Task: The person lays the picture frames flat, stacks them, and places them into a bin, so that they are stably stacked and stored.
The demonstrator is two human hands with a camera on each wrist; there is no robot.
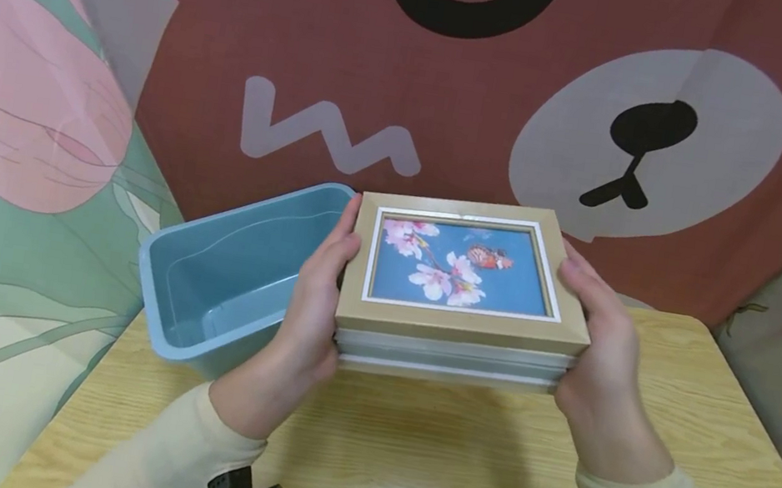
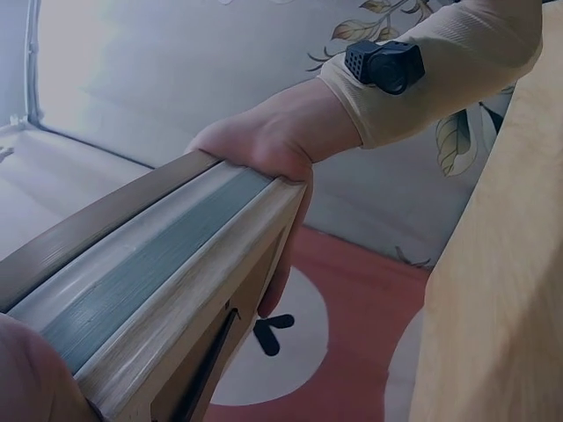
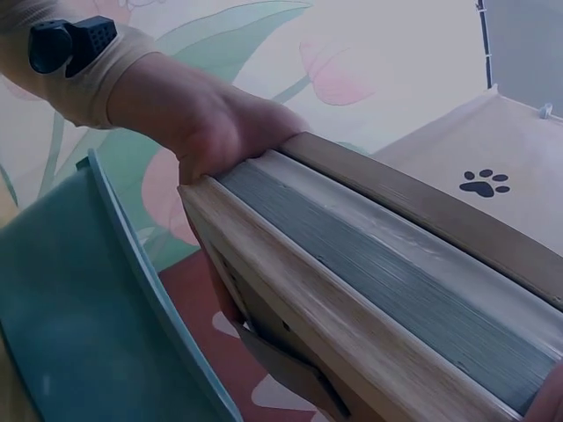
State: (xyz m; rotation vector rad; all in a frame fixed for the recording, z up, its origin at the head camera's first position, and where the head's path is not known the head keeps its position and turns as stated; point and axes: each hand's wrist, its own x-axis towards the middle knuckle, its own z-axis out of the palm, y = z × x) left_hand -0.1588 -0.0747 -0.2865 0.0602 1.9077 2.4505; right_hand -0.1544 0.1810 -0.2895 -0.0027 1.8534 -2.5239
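A stack of several picture frames (image 1: 462, 326) is held up level between my two hands, raised over the table. The top frame has a tan border and a picture (image 1: 513, 292) of pink blossoms and a butterfly on blue. Below it show white, blue-grey and light-wood edges, clearest in the left wrist view. My left hand (image 1: 310, 299) grips the stack's left end, thumb on the side near the top edge. On the opposite end my right hand (image 1: 602, 352) grips likewise. From the right wrist, a backing stand (image 3: 295, 369) shows on the underside. Fingers beneath are mostly hidden.
A blue plastic bin (image 1: 175, 292) with rounded corners stands at the table's back left, just behind my left hand. The light wood table (image 1: 685, 406) ends against a printed cloth backdrop (image 1: 471, 113) with a bear face. Each sleeve carries a black wrist device.
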